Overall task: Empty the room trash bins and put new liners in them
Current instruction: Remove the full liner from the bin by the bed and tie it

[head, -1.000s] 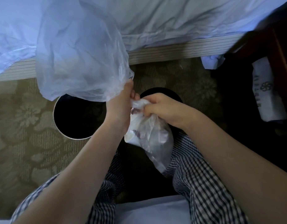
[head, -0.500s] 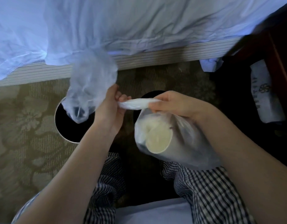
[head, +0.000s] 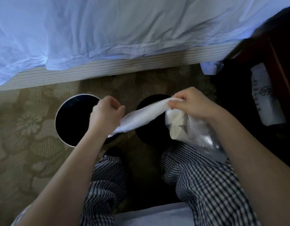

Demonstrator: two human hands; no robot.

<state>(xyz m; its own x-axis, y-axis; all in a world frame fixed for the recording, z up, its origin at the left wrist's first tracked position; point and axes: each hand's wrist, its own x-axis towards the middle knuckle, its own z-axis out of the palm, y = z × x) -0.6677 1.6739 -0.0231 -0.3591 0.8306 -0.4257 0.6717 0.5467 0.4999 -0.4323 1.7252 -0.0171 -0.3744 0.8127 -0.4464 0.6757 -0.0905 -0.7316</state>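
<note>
From the head view, the left hand (head: 106, 111) has its grip curled tight around one end of the twisted neck of a clear plastic trash bag (head: 192, 132). The right hand (head: 190, 103) pinches the other end. The bag hangs over a round black bin (head: 146, 136). A silver-rimmed black bin (head: 56, 123) stands just beside it.

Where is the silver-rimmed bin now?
The bin sits left of centre in the head view, on the carpet near the bed, partly behind the left hand.
</note>
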